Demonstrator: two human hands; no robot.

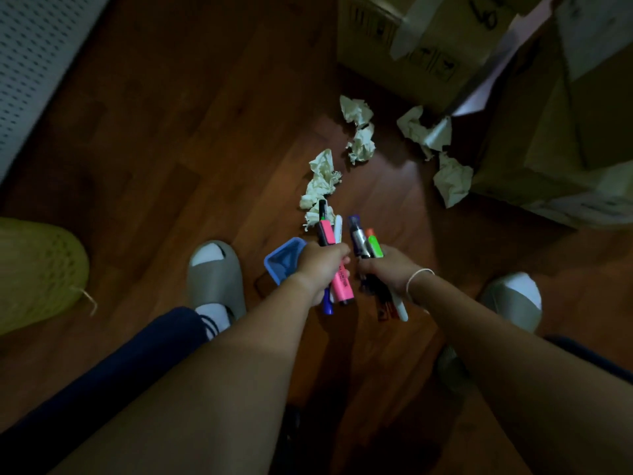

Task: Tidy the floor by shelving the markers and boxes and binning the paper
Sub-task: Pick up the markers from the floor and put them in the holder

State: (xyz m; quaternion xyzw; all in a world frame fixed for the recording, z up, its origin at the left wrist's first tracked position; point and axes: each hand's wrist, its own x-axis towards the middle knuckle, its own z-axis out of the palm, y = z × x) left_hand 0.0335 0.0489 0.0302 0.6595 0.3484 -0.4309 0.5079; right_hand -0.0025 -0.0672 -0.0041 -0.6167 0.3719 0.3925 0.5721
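Dimly, both hands, left (320, 265) and right (387, 270), grip bunched markers (339, 286); box (445, 46) scrawl stays unreadable.

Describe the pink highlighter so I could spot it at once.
Find the person's two forearms reaching over the wooden floor. The left hand grips a bundle of markers, and the pink highlighter is the fattest there, bright pink with a black cap, unlike the thin white and blue pens beside it.
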